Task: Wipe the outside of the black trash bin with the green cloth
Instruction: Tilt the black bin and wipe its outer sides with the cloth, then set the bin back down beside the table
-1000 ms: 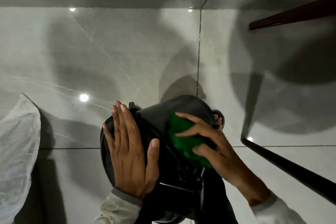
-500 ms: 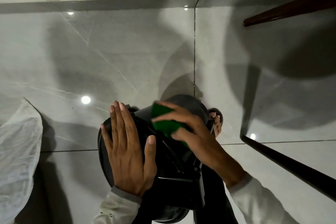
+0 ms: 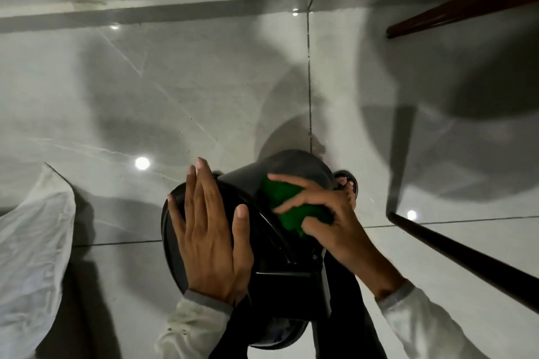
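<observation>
The black trash bin (image 3: 303, 167) is tilted toward me on the grey tiled floor, its round lid end nearest me. My left hand (image 3: 210, 236) lies flat on the lid with fingers spread, steadying it. My right hand (image 3: 326, 218) presses the bunched green cloth (image 3: 287, 204) against the bin's outer side wall, fingers wrapped over the cloth. Much of the cloth is hidden under those fingers.
A white plastic bag (image 3: 32, 248) lies on the floor at the left. A dark table leg (image 3: 466, 253) runs along the right, and a brown wooden leg (image 3: 463, 6) crosses the top right. A sandalled foot (image 3: 348, 183) shows behind the bin. The wall base runs across the top.
My right hand slid the green cloth up toward the bin's far end, then back down its side toward me. The left hand has stayed flat on the lid.
</observation>
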A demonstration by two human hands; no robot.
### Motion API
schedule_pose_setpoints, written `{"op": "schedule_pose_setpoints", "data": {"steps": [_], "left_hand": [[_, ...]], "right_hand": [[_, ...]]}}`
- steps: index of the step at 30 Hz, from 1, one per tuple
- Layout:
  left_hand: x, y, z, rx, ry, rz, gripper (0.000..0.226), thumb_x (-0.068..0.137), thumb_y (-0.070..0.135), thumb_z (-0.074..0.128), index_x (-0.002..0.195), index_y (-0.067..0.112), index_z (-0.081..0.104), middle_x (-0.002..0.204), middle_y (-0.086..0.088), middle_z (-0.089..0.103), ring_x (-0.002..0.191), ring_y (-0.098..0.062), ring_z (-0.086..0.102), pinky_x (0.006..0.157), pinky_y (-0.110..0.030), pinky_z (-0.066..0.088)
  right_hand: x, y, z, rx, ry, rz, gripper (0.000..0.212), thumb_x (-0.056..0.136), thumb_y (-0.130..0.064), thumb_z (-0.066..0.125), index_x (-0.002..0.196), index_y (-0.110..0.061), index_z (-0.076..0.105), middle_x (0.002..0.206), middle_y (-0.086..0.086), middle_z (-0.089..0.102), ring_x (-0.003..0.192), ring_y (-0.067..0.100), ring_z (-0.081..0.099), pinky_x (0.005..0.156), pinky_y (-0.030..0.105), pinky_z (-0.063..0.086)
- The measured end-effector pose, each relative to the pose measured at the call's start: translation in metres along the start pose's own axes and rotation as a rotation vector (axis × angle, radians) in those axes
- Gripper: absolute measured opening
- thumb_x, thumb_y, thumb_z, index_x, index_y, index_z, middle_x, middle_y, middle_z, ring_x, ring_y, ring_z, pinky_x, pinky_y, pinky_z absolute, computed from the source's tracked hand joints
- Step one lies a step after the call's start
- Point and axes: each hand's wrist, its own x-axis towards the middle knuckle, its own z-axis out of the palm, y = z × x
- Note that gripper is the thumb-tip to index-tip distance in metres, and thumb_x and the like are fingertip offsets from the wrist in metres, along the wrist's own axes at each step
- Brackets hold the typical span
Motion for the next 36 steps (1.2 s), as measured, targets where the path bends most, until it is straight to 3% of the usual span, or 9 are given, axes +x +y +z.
{"op": "schedule_pose_setpoints", "data": {"steps": [2,5,8,11,13,19,25,31,36], "left_hand": [[0.002,-0.002,0.001,0.040,-0.014,0.000,0.069,0.108,0.050,0.024,0.164,0.010,0.028,0.163,-0.014,0.046,0.155,-0.033,0.038,0.125,-0.069,0.025],[0.020,-0.011,-0.007,0.073,-0.034,0.131,0.049,0.102,0.039,0.039,0.117,0.004,0.070,0.122,-0.015,0.065,0.118,-0.039,0.061,0.104,-0.067,0.046],[0.055,-0.017,-0.023,-0.001,-0.216,0.326,0.056,0.104,0.053,0.043,0.088,0.004,0.065,0.088,-0.006,0.059,0.081,-0.026,0.056,0.080,-0.048,0.053],[0.075,-0.020,-0.032,-0.021,-0.358,0.358,0.071,0.100,0.071,0.035,0.083,0.008,0.061,0.080,-0.001,0.056,0.075,-0.023,0.053,0.076,-0.038,0.043],[0.081,-0.023,-0.037,-0.070,-0.339,0.272,0.063,0.097,0.069,0.040,0.084,0.010,0.058,0.078,0.004,0.055,0.074,-0.023,0.054,0.079,-0.038,0.040],[0.133,-0.016,-0.054,-0.231,-0.186,-0.232,0.057,0.095,0.070,0.039,0.091,0.014,0.051,0.093,-0.009,0.063,0.099,-0.037,0.062,0.100,-0.055,0.048],[0.206,-0.006,-0.058,-0.268,-0.138,-0.533,0.052,0.109,0.058,0.037,0.109,0.008,0.051,0.119,-0.019,0.062,0.119,-0.040,0.059,0.112,-0.051,0.044],[0.203,0.044,-0.085,-0.142,-0.039,-0.358,0.050,0.111,0.043,0.043,0.140,0.004,0.053,0.146,-0.026,0.051,0.142,-0.044,0.041,0.117,-0.056,0.033],[0.161,0.159,-0.121,-0.041,0.037,0.233,0.069,0.105,0.054,0.034,0.155,0.008,0.045,0.159,-0.025,0.045,0.149,-0.044,0.040,0.122,-0.060,0.032]], "right_hand": [[-0.006,0.018,-0.016,-0.004,0.081,0.053,0.033,0.071,-0.004,0.056,0.086,-0.012,0.084,0.140,-0.007,0.072,0.138,0.011,0.062,0.122,0.030,0.042],[0.003,0.045,-0.036,-0.111,0.284,0.200,0.032,0.080,0.020,0.053,0.089,0.005,0.080,0.136,0.009,0.073,0.132,0.022,0.066,0.120,0.040,0.046],[0.019,0.045,-0.051,-0.037,0.483,0.331,0.041,0.086,0.027,0.045,0.095,0.004,0.077,0.124,0.020,0.076,0.117,0.030,0.073,0.104,0.038,0.057],[0.035,0.013,-0.061,0.199,0.593,0.266,0.048,0.087,0.024,0.037,0.082,-0.003,0.077,0.080,-0.004,0.083,0.073,0.002,0.076,0.069,0.018,0.059],[0.044,-0.016,-0.069,0.422,0.610,0.188,0.061,0.090,0.018,0.033,0.066,-0.015,0.078,0.060,-0.004,0.076,0.054,0.005,0.071,0.053,0.018,0.057],[0.064,-0.096,-0.084,1.058,0.625,0.154,0.007,0.069,-0.021,0.054,0.074,-0.016,0.055,0.085,0.007,0.058,0.084,0.031,0.065,0.107,0.050,0.052],[0.072,-0.143,-0.068,1.251,0.552,0.046,0.008,0.065,-0.022,0.060,0.068,-0.015,0.058,0.075,0.006,0.065,0.085,0.033,0.069,0.087,0.053,0.064],[0.034,-0.198,-0.051,1.346,0.356,-0.037,0.050,0.076,-0.042,0.066,0.113,-0.012,0.079,0.116,0.017,0.079,0.103,0.039,0.079,0.104,0.060,0.055],[-0.052,-0.249,-0.076,1.347,0.498,-0.256,0.051,0.075,-0.034,0.070,0.122,-0.013,0.071,0.115,0.013,0.074,0.106,0.032,0.073,0.098,0.048,0.060]]}}
